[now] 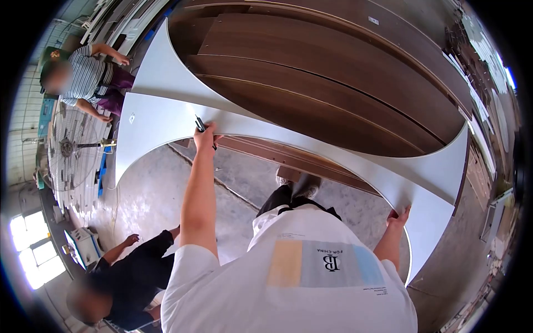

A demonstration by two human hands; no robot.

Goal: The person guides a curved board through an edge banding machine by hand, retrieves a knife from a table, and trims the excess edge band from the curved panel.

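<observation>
My left hand (205, 136) is closed around a slim black-handled tool (200, 124) with a thin bright tip. It rests at the inner curved edge of a white arched panel (161, 119); whether the fingers also grip the panel I cannot tell. My right hand (398, 217) is wrapped around the same inner edge, farther to the right, thumb on the upper face. Just beyond lies a second white panel (152, 66) with a curved cut-out, close against the first. Both panels lie over brown boards (311, 61).
A co-worker in a striped shirt (89, 65) stands at the far left. Another person in black (133, 280) is at the lower left. Near them are a floor fan (68, 146) and a white box (83, 244). More boards (486, 100) line the right side.
</observation>
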